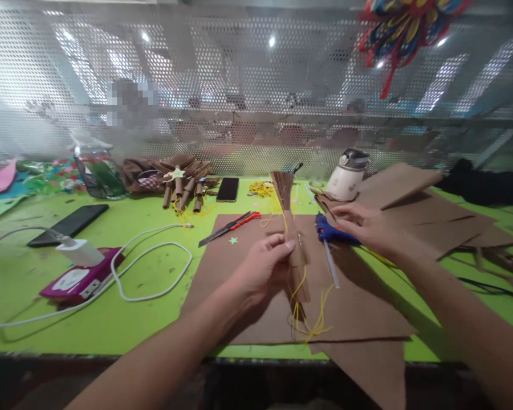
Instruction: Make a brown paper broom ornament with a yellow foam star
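Observation:
My left hand (268,263) is closed around the stem of a brown paper broom-shaped craft (291,228). Its fanned top points away from me, and yellow strings (310,319) hang from its lower end. My right hand (365,226) rests on a blue glue gun (331,232) lying on a brown cardboard sheet (248,285), fingers curled over the gun's body. The gun's glue stick (331,263) points toward me.
A red-handled cutter (231,225) lies on the cardboard's far left corner. On the green table are two black phones (227,189) (68,224), a white charger and cable (123,267), a magenta device (79,279), finished paper crafts (183,185), a white bottle (346,175) and more cardboard (431,216).

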A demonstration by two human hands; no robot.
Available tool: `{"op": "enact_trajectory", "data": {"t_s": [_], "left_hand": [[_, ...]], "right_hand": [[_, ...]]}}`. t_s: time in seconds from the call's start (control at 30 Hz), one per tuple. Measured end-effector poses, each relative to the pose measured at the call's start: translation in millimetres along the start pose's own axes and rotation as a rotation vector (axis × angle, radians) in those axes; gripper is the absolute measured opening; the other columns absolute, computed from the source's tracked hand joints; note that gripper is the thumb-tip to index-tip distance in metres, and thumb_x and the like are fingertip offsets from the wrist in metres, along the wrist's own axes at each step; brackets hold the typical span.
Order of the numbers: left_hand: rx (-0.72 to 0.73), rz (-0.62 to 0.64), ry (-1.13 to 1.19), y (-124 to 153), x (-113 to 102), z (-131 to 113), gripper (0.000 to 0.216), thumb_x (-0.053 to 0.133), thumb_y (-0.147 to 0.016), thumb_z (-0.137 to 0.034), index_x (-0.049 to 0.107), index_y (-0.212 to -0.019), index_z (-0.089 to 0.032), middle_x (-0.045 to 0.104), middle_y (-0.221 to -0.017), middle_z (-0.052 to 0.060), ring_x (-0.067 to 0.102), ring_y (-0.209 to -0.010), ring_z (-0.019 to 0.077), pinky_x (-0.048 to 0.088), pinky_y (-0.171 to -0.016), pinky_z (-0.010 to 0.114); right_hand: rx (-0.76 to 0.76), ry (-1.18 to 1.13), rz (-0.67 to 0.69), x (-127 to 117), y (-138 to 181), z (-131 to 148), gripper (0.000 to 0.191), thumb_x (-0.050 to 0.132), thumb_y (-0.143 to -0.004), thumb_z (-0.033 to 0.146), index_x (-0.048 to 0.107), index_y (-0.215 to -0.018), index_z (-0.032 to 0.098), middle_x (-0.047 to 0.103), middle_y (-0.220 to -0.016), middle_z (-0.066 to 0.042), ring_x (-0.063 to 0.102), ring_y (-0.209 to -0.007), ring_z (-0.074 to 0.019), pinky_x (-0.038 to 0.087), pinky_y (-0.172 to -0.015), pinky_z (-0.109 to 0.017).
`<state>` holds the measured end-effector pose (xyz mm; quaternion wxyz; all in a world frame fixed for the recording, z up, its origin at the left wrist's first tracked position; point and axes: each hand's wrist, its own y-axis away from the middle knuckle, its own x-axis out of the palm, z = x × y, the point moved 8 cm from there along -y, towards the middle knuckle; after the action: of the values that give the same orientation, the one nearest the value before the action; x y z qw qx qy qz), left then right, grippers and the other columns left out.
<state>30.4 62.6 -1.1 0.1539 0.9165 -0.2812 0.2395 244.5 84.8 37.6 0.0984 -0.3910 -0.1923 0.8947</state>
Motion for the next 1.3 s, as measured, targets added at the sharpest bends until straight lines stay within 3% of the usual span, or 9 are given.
{"op": "enact_trajectory", "data": {"t_s": [0.2,0.47,0.57,0.73,1.03,1.3], "left_hand": [[0.064,0.117,0.049,1.9,7.3,-12.1,0.021,0.063,-0.081,-0.022,0.066,-0.099,-0.013,0.068,-0.093,0.01,0.063,-0.077,0.0134,0.048,-0.075,0.025],[-0.003,0.173,0.05,3.9,12.5,-4.7,0.023,0.06,-0.084,-0.022,0.063,-0.104,-0.012,0.067,-0.09,0.01,0.065,-0.078,0.0167,0.048,-0.077,0.029],[-0.025,0.188,0.048,4.9,15.5,-1.8,0.022,0.059,-0.084,-0.021,0.063,-0.103,-0.012,0.066,-0.088,0.009,0.065,-0.076,0.0164,0.049,-0.077,0.029],[-0.035,0.203,0.07,5.0,16.3,0.1,0.019,0.056,-0.086,-0.02,0.061,-0.103,-0.012,0.064,-0.088,0.009,0.064,-0.076,0.0157,0.049,-0.077,0.03],[-0.033,0.205,0.034,6.0,19.4,-0.1,0.021,0.052,-0.088,-0.022,0.06,-0.102,-0.009,0.067,-0.082,0.012,0.066,-0.073,0.0186,0.052,-0.075,0.032],[-0.054,0.129,-0.006,3.8,14.8,2.6,0.019,0.056,-0.084,-0.022,0.061,-0.097,-0.008,0.068,-0.08,0.013,0.066,-0.067,0.0183,0.053,-0.07,0.031]], "right_hand": [[0.078,-0.655,0.316,59.5,28.2,78.0,0.033,0.054,-0.087,0.042,0.067,-0.103,0.016,0.068,-0.096,-0.007,0.062,-0.086,-0.017,0.049,-0.083,-0.034],[0.216,-0.952,0.294,81.1,40.3,70.7,0.035,0.061,-0.084,0.041,0.065,-0.111,0.019,0.066,-0.083,-0.002,0.059,-0.073,-0.0125,0.05,-0.074,-0.028],[0.236,-0.959,0.304,82.9,41.3,70.6,0.034,0.062,-0.083,0.04,0.065,-0.11,0.019,0.062,-0.076,0.0,0.057,-0.066,-0.0107,0.049,-0.064,-0.025],[0.228,-0.874,0.301,79.4,40.8,76.8,0.033,0.061,-0.083,0.041,0.066,-0.106,0.018,0.061,-0.075,0.0,0.057,-0.069,-0.011,0.049,-0.065,-0.023],[0.163,-0.731,0.332,73.3,43.0,94.1,0.033,0.05,-0.089,0.044,0.064,-0.1,0.016,0.054,-0.065,0.002,0.053,-0.053,-0.0091,0.048,-0.055,-0.022],[0.118,-0.56,0.304,66.3,39.4,97.7,0.033,0.047,-0.089,0.044,0.061,-0.076,0.018,0.055,-0.061,0.0,0.055,-0.054,-0.0119,0.047,-0.054,-0.025]]}}
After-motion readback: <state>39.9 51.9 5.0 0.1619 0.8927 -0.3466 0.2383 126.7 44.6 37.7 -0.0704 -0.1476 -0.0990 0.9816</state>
